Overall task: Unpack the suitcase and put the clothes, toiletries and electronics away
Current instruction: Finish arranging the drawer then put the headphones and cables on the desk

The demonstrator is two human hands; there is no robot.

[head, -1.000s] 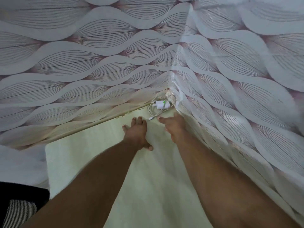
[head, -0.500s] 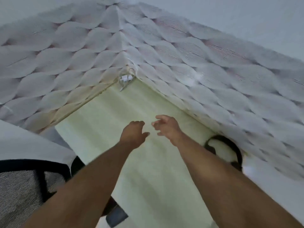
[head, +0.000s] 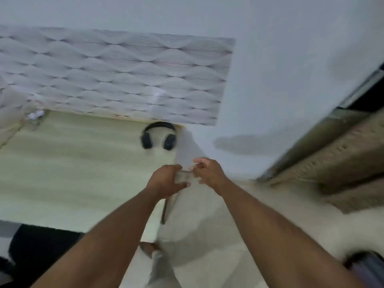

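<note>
Both hands empty — left hand (head: 166, 180) has fingers loosely curled, thumb out toward 3 o'clock; right hand (head: 207, 173) has fingers half-curled, spread a little. Fingertips of the two nearly meet, over the right edge of the pale green desk top (head: 72, 173). Motion blur, so I can't tell if anything small sits between them. Black headphones (head: 159, 138) lie flat on the desk at 12 o'clock from the hands, near the back edge, just under the wave-pattern wall panel (head: 116, 75). White charger with coiled cable (head: 35, 116) in the far desk corner, 10 o'clock, well apart from the hands. Dark chair (head: 41, 244) at 8 o'clock. Suitcase — not identifiable.
</note>
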